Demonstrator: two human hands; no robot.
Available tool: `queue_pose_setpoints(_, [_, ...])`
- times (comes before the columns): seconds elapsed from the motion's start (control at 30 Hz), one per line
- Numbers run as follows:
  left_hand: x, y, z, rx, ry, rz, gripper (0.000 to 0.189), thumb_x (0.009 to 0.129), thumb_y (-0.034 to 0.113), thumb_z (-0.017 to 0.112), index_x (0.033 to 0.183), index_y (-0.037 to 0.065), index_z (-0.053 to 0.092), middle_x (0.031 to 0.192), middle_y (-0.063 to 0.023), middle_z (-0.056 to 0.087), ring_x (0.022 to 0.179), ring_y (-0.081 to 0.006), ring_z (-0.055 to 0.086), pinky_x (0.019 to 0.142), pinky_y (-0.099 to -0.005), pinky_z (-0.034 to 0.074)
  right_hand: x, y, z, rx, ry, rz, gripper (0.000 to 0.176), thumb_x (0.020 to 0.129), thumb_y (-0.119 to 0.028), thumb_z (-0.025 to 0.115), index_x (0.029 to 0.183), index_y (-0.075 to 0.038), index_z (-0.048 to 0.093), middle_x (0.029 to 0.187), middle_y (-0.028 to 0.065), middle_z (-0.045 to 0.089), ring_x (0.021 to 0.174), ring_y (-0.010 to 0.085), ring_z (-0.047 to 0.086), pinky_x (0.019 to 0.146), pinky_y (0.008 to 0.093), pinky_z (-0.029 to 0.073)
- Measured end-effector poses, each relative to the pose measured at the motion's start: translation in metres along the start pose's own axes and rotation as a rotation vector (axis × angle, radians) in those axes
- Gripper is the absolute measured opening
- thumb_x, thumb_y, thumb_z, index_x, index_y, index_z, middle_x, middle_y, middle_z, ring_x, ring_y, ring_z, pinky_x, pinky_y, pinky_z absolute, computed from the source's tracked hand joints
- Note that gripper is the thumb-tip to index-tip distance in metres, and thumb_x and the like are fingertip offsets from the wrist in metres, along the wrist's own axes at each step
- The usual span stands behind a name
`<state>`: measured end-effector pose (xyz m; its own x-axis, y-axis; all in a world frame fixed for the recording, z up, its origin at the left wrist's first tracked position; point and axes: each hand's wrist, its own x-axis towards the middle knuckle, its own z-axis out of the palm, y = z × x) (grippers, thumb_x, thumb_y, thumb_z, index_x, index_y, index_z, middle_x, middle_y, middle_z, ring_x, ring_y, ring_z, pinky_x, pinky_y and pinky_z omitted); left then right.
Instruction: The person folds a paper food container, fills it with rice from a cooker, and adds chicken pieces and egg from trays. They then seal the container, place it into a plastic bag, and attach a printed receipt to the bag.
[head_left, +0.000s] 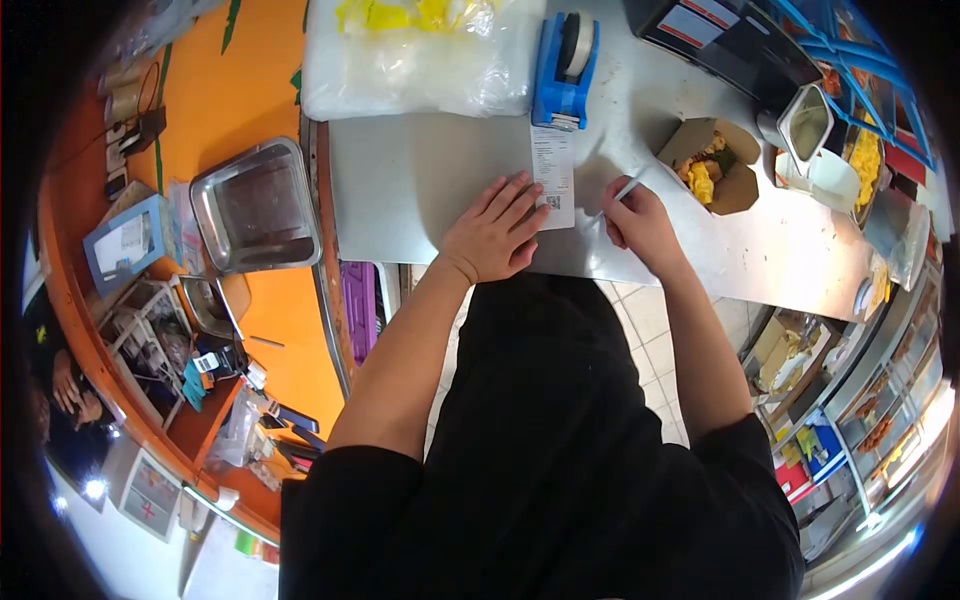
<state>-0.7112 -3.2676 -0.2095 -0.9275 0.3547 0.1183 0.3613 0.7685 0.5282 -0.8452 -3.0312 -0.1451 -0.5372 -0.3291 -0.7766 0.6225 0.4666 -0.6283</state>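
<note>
On the metal counter lies a printed receipt [554,172] with a code near its lower end. My left hand [495,232] rests palm down, fingers spread, its fingertips at the receipt's left edge. To the right of the paper, my right hand [640,220] is closed around a thin whitish stick-like item [627,187], whose tip points up and right. A blue tape dispenser [566,75] stands just above the receipt. Up and right of my right hand is an open cardboard box [738,187] with yellow and brown food inside.
A plastic-wrapped white pack [420,75] sits at the counter's back left. An empty metal tray [256,205] is on the orange surface [285,310]. A metal container [807,128] and white bowl [830,178] stand at right. Another person's hands [75,390] show at far left.
</note>
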Motion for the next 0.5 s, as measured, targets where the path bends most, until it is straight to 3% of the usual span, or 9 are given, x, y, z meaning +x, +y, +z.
queue_pose_setpoints(0.03, [0.0, -0.001, 0.0, 0.007, 0.005, -0.014, 0.058, 0.083, 0.028, 0.07, 0.138, 0.013, 0.058, 0.153, -0.0139, 0.049, 0.147, -0.0363, 0.04, 0.123, -0.0539, 0.03, 0.003, 0.006, 0.006, -0.008, -0.014, -0.003, 0.019, 0.093, -0.019, 0.07, 0.094, -0.002, 0.06, 0.074, 0.0029, 0.062, 0.061, 0.0072, 0.056, 0.058, 0.0236, 0.046])
queue_pose_setpoints(0.13, [-0.001, 0.002, 0.0, 0.052, 0.005, 0.002, 0.056, 0.083, 0.03, 0.07, 0.135, 0.013, 0.059, 0.152, -0.0128, 0.05, 0.148, -0.0361, 0.039, 0.124, -0.0529, 0.029, 0.021, 0.026, 0.034, 0.136, 0.161, -0.516, 0.014, 0.094, -0.007, 0.072, 0.098, -0.002, 0.06, 0.081, 0.0027, 0.066, 0.067, 0.0057, 0.059, 0.06, 0.0222, 0.046])
queue_pose_setpoints(0.17, [0.0, 0.002, -0.001, 0.061, -0.004, 0.003, 0.057, 0.081, 0.029, 0.07, 0.135, 0.013, 0.059, 0.151, -0.0129, 0.05, 0.148, -0.0361, 0.039, 0.124, -0.0526, 0.028, 0.031, 0.03, 0.04, 0.138, 0.152, -0.528, 0.014, 0.094, -0.007, 0.072, 0.098, -0.002, 0.06, 0.081, 0.0027, 0.066, 0.067, 0.0057, 0.059, 0.06, 0.0222, 0.046])
queue_pose_setpoints(0.23, [0.0, 0.003, 0.0, 0.084, -0.017, 0.014, 0.058, 0.08, 0.029, 0.07, 0.135, 0.013, 0.06, 0.151, -0.013, 0.051, 0.148, -0.0361, 0.039, 0.124, -0.0524, 0.028, 0.041, 0.023, 0.057, 0.031, 0.251, -0.821, 0.015, 0.094, -0.007, 0.073, 0.103, -0.001, 0.062, 0.087, 0.0043, 0.07, 0.073, 0.0059, 0.062, 0.064, 0.0223, 0.049])
queue_pose_setpoints(0.3, [0.001, 0.003, -0.002, 0.06, -0.019, -0.015, 0.058, 0.078, 0.028, 0.071, 0.133, 0.013, 0.06, 0.15, -0.0124, 0.051, 0.148, -0.0359, 0.038, 0.124, -0.052, 0.028, 0.054, 0.026, 0.066, 0.096, 0.258, -0.789, 0.013, 0.094, -0.005, 0.073, 0.103, 0.0, 0.067, 0.09, 0.0049, 0.072, 0.077, 0.0068, 0.066, 0.067, 0.0233, 0.052])
queue_pose_setpoints(0.5, [0.003, 0.003, -0.002, 0.115, -0.025, 0.035, 0.058, 0.075, 0.025, 0.072, 0.131, 0.013, 0.062, 0.145, -0.0146, 0.052, 0.145, -0.0374, 0.042, 0.122, -0.0555, 0.031, 0.063, 0.031, 0.076, -0.027, 0.482, -0.873, 0.009, 0.086, -0.002, 0.076, 0.093, 0.0, 0.071, 0.085, 0.0059, 0.072, 0.067, 0.0089, 0.067, 0.06, 0.0235, 0.053])
